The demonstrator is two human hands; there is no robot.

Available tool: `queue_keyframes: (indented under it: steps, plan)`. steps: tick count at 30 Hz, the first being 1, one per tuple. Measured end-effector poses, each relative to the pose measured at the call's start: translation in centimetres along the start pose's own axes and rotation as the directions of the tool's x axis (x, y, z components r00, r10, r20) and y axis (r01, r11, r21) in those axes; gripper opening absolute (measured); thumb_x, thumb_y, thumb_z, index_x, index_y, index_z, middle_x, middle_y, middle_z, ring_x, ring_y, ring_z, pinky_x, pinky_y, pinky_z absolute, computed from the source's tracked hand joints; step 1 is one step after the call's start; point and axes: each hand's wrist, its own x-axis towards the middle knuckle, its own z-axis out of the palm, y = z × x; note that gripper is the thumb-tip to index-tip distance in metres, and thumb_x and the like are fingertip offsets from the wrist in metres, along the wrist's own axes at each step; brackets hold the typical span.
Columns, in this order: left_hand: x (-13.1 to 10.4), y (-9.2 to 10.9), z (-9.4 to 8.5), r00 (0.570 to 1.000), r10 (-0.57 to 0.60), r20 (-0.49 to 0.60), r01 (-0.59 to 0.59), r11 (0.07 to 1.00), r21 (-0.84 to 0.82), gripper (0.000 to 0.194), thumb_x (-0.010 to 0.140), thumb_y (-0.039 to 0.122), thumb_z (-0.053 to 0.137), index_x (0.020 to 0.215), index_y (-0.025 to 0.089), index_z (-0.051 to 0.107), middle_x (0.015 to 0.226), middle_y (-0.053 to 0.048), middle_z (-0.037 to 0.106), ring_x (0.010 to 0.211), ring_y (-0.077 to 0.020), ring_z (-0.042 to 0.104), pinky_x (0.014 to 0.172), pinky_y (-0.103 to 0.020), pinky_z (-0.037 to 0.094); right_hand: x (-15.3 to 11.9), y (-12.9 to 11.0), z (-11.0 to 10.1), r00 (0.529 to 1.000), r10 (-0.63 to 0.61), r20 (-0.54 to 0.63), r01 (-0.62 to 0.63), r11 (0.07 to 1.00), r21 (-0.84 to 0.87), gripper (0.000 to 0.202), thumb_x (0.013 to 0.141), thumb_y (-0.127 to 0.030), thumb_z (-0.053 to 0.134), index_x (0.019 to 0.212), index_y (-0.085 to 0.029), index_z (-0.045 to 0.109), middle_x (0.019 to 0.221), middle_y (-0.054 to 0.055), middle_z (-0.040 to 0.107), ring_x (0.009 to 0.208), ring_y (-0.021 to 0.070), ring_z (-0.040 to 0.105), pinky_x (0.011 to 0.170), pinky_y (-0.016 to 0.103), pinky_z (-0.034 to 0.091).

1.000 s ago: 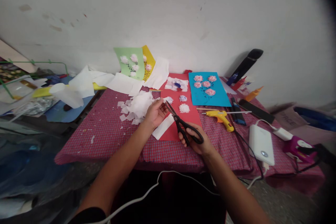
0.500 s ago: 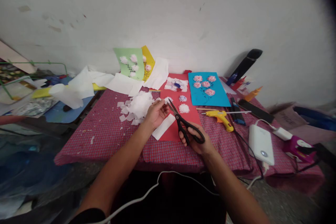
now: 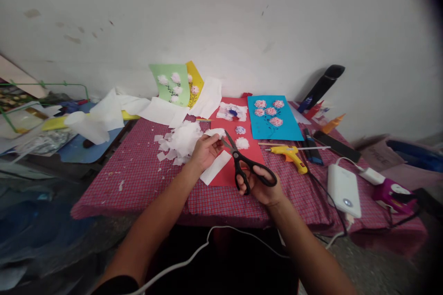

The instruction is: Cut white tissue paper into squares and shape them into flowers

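Note:
My left hand [image 3: 207,150] pinches a small piece of white tissue paper [image 3: 215,132] over the red sheet [image 3: 254,166]. In my right hand [image 3: 261,184] is a pair of black-handled scissors [image 3: 242,159], fingers through the loops. Its blades are parted and point up and left, close to the tissue piece. A white paper strip [image 3: 216,168] lies below my left hand. Beside that hand is a heap of cut white tissue squares [image 3: 185,140]. On the red sheet sit a white paper puff [image 3: 242,143], a smaller purplish puff [image 3: 240,130] and a stained tissue [image 3: 232,111].
A blue card with pink puffs [image 3: 276,117] lies at the right, with a yellow glue gun [image 3: 290,154] in front. A white power bank [image 3: 344,191] and cables are further right. Green card [image 3: 171,83] leans on the wall; a tissue roll [image 3: 86,126] is at left.
The scissor blades have opened wider, and my right hand has shifted slightly right and down. More of the white tissue piece shows above my left fingers.

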Motion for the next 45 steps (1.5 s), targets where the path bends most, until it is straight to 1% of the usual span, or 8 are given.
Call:
queue_keyframes:
  steps: [4, 7, 11, 14, 20, 27, 35, 45]
  plan:
    - [-0.2, 0.0, 0.1, 0.999, -0.005, 0.032, 0.004, 1.0, 0.026, 0.022, 0.07, 0.019, 0.086, 0.082, 0.014, 0.068, 0.078, -0.003, 0.072, 0.07, -0.0141, 0.068, 0.067, -0.027, 0.053, -0.1, -0.1, -0.1, 1.0, -0.009, 0.003, 0.009, 0.999, 0.032, 0.039, 0.084, -0.046, 0.065, 0.112, -0.019, 0.065, 0.078, 0.006, 0.073, 0.061, 0.0183, 0.066, 0.058, 0.032, 0.058]
    - [-0.3, 0.0, 0.1, 0.999, -0.006, 0.048, 0.004, 0.999, 0.045, 0.023, 0.068, 0.018, 0.087, 0.08, 0.015, 0.068, 0.075, -0.002, 0.071, 0.068, -0.0137, 0.068, 0.067, -0.028, 0.053, -0.2, -0.3, -0.3, 1.0, -0.004, 0.03, 0.002, 0.998, 0.061, 0.039, 0.084, -0.045, 0.065, 0.112, -0.018, 0.066, 0.079, 0.007, 0.074, 0.062, 0.0182, 0.066, 0.058, 0.032, 0.059]
    - [-0.3, 0.1, 0.1, 0.998, -0.02, 0.052, 0.017, 0.998, 0.055, 0.023, 0.069, 0.021, 0.087, 0.081, 0.015, 0.069, 0.075, -0.002, 0.072, 0.07, -0.0144, 0.068, 0.07, -0.029, 0.053, -0.2, -0.2, -0.8, 0.996, -0.008, 0.086, 0.001, 0.997, 0.077, 0.039, 0.086, -0.043, 0.064, 0.115, -0.016, 0.065, 0.081, 0.008, 0.075, 0.063, 0.0181, 0.068, 0.059, 0.032, 0.06]
    - [-0.3, 0.1, 0.1, 0.998, -0.03, 0.054, 0.027, 0.998, 0.061, 0.024, 0.069, 0.022, 0.086, 0.084, 0.015, 0.069, 0.079, -0.003, 0.073, 0.072, -0.0153, 0.068, 0.071, -0.03, 0.053, -0.2, 0.0, -1.2, 0.995, -0.01, 0.102, 0.004, 0.998, 0.061, 0.037, 0.089, -0.042, 0.061, 0.116, -0.017, 0.065, 0.083, 0.008, 0.075, 0.064, 0.0182, 0.069, 0.06, 0.032, 0.06]
    - [-0.2, 0.0, -0.1, 0.996, -0.047, 0.073, 0.04, 0.995, 0.089, 0.026, 0.07, 0.023, 0.085, 0.089, 0.014, 0.071, 0.079, -0.004, 0.073, 0.07, -0.0156, 0.068, 0.07, -0.03, 0.053, -0.1, 0.1, -1.2, 0.996, -0.029, 0.087, 0.025, 0.999, 0.047, 0.036, 0.09, -0.04, 0.06, 0.117, -0.017, 0.065, 0.084, 0.008, 0.075, 0.064, 0.0179, 0.068, 0.061, 0.032, 0.061]
    - [-0.3, 0.0, -0.1, 0.994, -0.064, 0.085, 0.056, 0.994, 0.097, 0.022, 0.069, 0.022, 0.085, 0.082, 0.014, 0.069, 0.074, -0.004, 0.071, 0.069, -0.0161, 0.068, 0.071, -0.031, 0.053, -0.1, 0.1, -0.9, 0.996, -0.041, 0.079, 0.038, 0.998, 0.046, 0.036, 0.089, -0.04, 0.061, 0.116, -0.016, 0.066, 0.082, 0.008, 0.074, 0.064, 0.018, 0.067, 0.06, 0.032, 0.061]
    - [-0.3, 0.3, 0.1, 0.997, -0.071, 0.018, 0.071, 0.997, -0.003, 0.018, 0.073, 0.025, 0.079, 0.082, 0.015, 0.067, 0.077, -0.006, 0.072, 0.069, -0.0152, 0.068, 0.068, -0.028, 0.053, -0.3, 0.1, -1.0, 0.995, -0.057, 0.077, 0.053, 0.997, 0.048, 0.035, 0.09, -0.04, 0.06, 0.116, -0.016, 0.066, 0.082, 0.008, 0.075, 0.064, 0.0178, 0.068, 0.059, 0.031, 0.06]
    - [-0.3, 0.5, 0.1, 0.999, -0.047, 0.013, 0.047, 0.997, -0.053, 0.015, 0.078, 0.024, 0.075, 0.085, 0.014, 0.067, 0.079, -0.006, 0.072, 0.07, -0.0138, 0.067, 0.066, -0.025, 0.054, -0.4, -0.2, -1.1, 0.993, -0.051, 0.108, 0.046, 0.998, 0.05, 0.039, 0.088, -0.042, 0.063, 0.116, -0.016, 0.066, 0.083, 0.008, 0.074, 0.064, 0.0175, 0.068, 0.059, 0.031, 0.06]
